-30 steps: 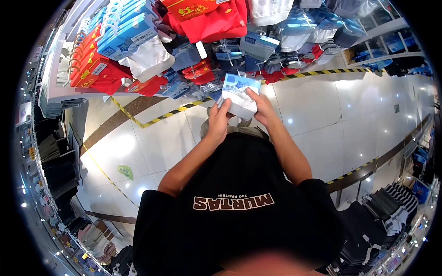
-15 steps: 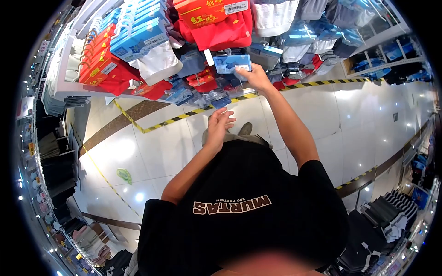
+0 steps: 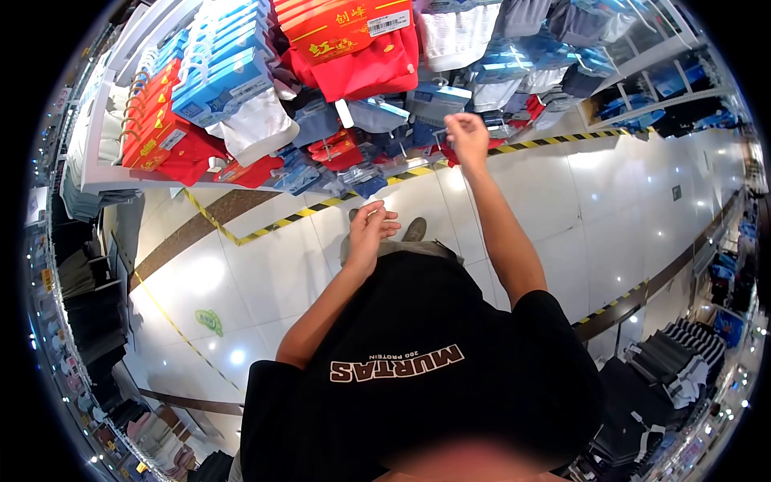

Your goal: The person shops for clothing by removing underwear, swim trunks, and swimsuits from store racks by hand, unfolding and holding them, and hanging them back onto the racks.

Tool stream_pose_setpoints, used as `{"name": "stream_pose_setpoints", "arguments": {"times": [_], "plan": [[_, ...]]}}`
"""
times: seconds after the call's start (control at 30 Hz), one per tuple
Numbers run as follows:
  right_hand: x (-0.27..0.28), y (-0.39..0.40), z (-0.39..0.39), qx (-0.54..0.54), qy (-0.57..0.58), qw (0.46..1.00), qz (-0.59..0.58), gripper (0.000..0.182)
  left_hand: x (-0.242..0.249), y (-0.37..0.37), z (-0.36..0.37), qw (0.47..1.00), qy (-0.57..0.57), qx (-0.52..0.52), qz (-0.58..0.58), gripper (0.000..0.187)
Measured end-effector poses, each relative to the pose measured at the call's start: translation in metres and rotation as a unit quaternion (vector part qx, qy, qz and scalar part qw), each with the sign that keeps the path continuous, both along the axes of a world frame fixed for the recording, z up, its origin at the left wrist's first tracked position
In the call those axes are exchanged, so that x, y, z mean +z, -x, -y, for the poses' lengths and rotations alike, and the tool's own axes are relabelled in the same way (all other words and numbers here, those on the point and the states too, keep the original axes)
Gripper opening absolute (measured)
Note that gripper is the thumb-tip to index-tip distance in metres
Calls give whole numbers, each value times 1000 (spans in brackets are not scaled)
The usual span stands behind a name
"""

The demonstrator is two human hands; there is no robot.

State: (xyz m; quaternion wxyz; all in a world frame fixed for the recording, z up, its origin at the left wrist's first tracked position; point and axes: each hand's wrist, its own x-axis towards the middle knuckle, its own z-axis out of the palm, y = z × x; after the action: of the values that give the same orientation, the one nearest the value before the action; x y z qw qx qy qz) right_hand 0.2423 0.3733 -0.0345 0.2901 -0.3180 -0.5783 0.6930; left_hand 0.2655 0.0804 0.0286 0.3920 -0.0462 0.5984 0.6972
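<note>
My left hand (image 3: 369,233) is in front of my body below the rack, palm partly up, its fingers apart and nothing in them. Farther up and to the right, my right hand (image 3: 470,143) is beside the hanging packs, its fingers curled together with nothing visible in them. Just left of it, a blue-carded pack (image 3: 377,115) hangs on the rack, not touched by either hand. Above that pack hang red packs (image 3: 345,36) with red fabric below their cards.
More blue packs (image 3: 229,84) and white garments (image 3: 257,128) hang at the upper left. Yellow-black tape (image 3: 297,217) runs along the tiled floor (image 3: 265,277) under the rack. Folded clothes (image 3: 683,361) lie at the lower right.
My right hand has let go of the blue pack and moved right and slightly down. The pack now hangs on the rack. My left hand has shifted slightly left in view.
</note>
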Motion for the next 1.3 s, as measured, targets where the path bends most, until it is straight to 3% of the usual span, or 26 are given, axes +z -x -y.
{"name": "stream_pose_setpoints", "arguments": {"times": [0.1, 0.17, 0.27, 0.4, 0.67, 0.87, 1.03, 1.07, 1.17, 1.2, 1.3], "plan": [[26, 0, -21, -122, -126, 984, 40, 53, -1, 0, -4, 1000, -4, -5, 10, 34], [40, 4, -26, -86, -198, 973, 88, 55, -2, 0, -5, 1000, -6, -8, 15, 32], [41, 11, -31, 45, -117, 992, 10, 50, -1, 0, -6, 1000, -7, -15, 16, 29], [35, 9, -38, 62, -140, 987, 40, 35, 2, 3, -6, 1000, -6, -15, 11, 26], [86, -43, -43, 77, -200, 977, 20, 30, -6, 2, -6, 998, -5, -56, 19, 26], [117, -67, -31, 108, -92, 987, -70, 25, 2, 6, -23, 993, -6, -117, -6, 30], [97, -83, -5, 71, 129, 985, -87, 21, -13, 9, -48, 972, -8, -124, -199, 46], [93, -86, 2, 68, 180, 977, -87, 21, -14, 10, -50, 971, 9, -131, -202, 57], [77, -93, 23, 81, 285, 950, -96, 23, -33, 9, -58, 958, -36, -133, -252, 64], [77, -96, 32, 91, 310, 942, -96, 23, -2, 2, -63, 974, -87, -96, -186, 54], [63, -99, 48, 70, 319, 943, -63, 29, -3, 11, -54, 973, -82, -190, -102, 40]]}}
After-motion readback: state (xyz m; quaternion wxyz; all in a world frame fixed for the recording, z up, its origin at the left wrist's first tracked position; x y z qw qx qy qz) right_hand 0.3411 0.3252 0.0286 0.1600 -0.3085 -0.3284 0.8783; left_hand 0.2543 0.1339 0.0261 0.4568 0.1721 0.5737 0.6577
